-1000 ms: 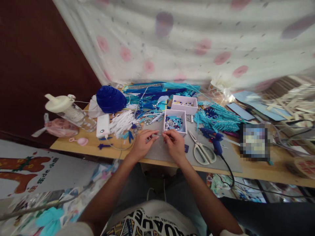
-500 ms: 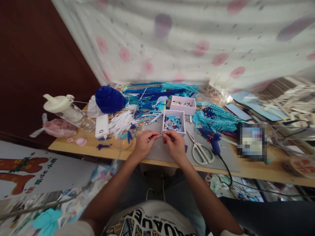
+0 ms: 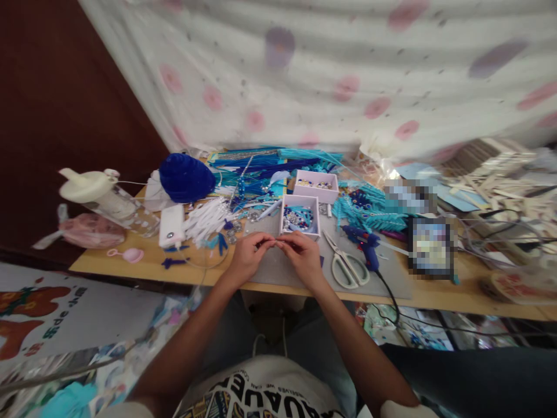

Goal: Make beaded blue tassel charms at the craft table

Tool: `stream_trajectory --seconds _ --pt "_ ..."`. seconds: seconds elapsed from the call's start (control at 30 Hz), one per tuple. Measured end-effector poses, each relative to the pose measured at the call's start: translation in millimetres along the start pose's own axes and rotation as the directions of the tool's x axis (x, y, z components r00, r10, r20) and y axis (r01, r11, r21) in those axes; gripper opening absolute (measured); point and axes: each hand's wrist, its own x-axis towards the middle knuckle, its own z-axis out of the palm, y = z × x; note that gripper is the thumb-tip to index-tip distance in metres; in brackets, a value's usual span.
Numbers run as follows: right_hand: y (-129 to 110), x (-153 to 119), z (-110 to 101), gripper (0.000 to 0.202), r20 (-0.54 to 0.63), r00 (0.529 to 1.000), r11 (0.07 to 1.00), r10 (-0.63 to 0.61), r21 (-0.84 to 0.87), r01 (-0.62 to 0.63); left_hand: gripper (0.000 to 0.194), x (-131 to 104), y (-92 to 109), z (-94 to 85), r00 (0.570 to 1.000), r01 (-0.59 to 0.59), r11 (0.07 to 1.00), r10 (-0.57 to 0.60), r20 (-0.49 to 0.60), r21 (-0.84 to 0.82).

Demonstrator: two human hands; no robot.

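Observation:
Above the grey mat (image 3: pixel 274 270), my left hand (image 3: pixel 250 254) and my right hand (image 3: pixel 302 255) meet at the fingertips. The fingers of both are pinched together, and whatever lies between them is too small to make out. Just beyond the fingertips stands a white box (image 3: pixel 321 217) of blue, red and silver beads. A second white box (image 3: pixel 315 191) with gold and blue pieces sits behind it. White-handled scissors (image 3: pixel 350 270) lie to the right of my right hand, beside a blue glue gun (image 3: pixel 369 247).
Teal fuzzy stems (image 3: pixel 378 212) are heaped at the right, white ones (image 3: pixel 206 220) at the left. A white power bank (image 3: pixel 172 225), a dark blue bundle (image 3: pixel 186 177), a lidded bottle (image 3: pixel 108 197) and a blurred-out device (image 3: pixel 431 247) are on the table (image 3: pixel 474 296).
The camera view has shifted slightly, so the table items appear further left. My fingertips have come closer together, still pinched.

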Motion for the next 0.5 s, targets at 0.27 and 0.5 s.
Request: stream_trajectory --seconds 0.27,0.5 --pt "3.5 -0.3 4.5 0.014 -0.026 1.000 0.998 -0.002 -0.056 0.001 0.024 -0.4 -3.7 1.9 0.991 0.127 0.982 -0.121 0.053 -0.139" --pt "7.3 -1.6 10.6 0.013 -0.032 0.999 0.999 -0.004 -0.048 0.003 0.025 -0.4 -8.4 3.2 0.988 0.148 0.974 -0.140 0.057 -0.174"
